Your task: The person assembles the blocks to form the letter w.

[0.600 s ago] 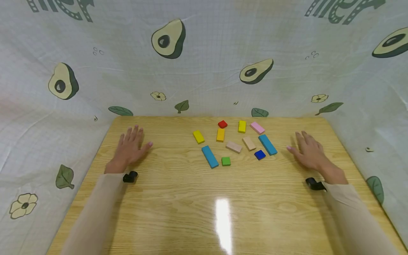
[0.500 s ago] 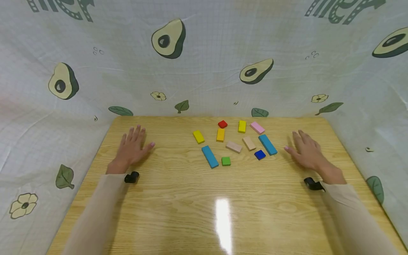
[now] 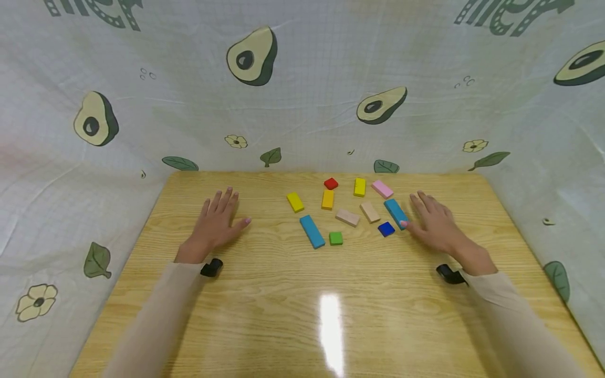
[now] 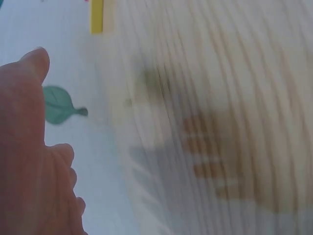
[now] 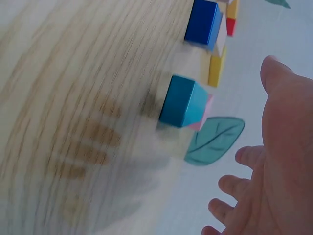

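Both hands hover above the table with fingers spread and nothing held. In the head view my left hand point(image 3: 212, 228) is left of the blocks, closest to a yellow block point(image 3: 295, 202) and a long blue block point(image 3: 312, 232). My right hand point(image 3: 435, 226) is beside another long blue block point(image 3: 395, 212); its thumb overlaps that block's lower end in view. The right wrist view shows this blue block point(image 5: 183, 102) apart from the fingers, with a small dark blue block point(image 5: 203, 24) beyond. A yellow block point(image 4: 97, 16) shows at the top of the left wrist view.
Among the other blocks lie a green one point(image 3: 336, 239), a red one point(image 3: 331, 184), an orange one point(image 3: 327, 199), a pink one point(image 3: 382, 189), another yellow one point(image 3: 360, 187) and two plain wooden ones. An avocado-print cloth point(image 3: 312, 94) hangs around the wooden table point(image 3: 264, 304).
Both hands have moved inward toward the blocks, the left to the right and the right to the left. The blocks stay where they were.
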Available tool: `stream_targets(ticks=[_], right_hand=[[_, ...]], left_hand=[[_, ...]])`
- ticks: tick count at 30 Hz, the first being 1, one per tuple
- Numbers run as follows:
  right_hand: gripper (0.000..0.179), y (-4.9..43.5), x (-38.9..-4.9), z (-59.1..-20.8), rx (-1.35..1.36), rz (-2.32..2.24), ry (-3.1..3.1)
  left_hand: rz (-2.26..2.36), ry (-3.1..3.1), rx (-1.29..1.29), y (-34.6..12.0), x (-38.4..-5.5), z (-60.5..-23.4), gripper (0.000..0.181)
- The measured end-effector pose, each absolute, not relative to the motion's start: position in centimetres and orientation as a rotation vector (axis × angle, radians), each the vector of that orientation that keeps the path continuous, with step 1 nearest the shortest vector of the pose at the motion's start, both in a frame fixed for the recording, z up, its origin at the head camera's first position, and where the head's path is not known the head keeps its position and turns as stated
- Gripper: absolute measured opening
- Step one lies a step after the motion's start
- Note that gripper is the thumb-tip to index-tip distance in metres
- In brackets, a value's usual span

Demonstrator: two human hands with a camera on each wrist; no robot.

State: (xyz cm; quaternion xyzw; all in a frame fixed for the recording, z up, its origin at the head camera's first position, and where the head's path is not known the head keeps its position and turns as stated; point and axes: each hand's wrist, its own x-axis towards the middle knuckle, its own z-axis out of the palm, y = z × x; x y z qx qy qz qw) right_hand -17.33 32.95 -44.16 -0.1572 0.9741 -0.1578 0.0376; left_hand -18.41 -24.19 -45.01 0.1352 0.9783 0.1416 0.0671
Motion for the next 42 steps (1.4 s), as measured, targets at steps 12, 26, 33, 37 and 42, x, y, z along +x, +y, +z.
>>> stream_targets(ticks=[12,26,33,37,42], right_hand=[[0.083,29.8,-16.9,-44.3,-0.635,-0.487,2.984],[0.08,26.4,-17.0,-44.8,-0.758,-0.475,2.946],[0.079,24.8,-17.4,-44.9,-0.81,-0.487,2.931],[0.078,23.9,-17.6,-45.0,-0.845,-0.464,2.93],[0.078,22.6,-17.9,-45.0,-0.884,-0.473,2.919]], left_hand=[[0.398,2.954,0.566,-19.5,-17.3,-45.3,0.092],[0.354,2.872,0.685,-14.4,-15.8,-45.4,0.091],[0.289,2.85,0.74,-12.1,-15.4,-45.5,0.092],[0.272,2.844,0.759,-11.0,-15.3,-45.6,0.092],[0.213,2.849,0.764,-10.0,-15.1,-45.8,0.092]])
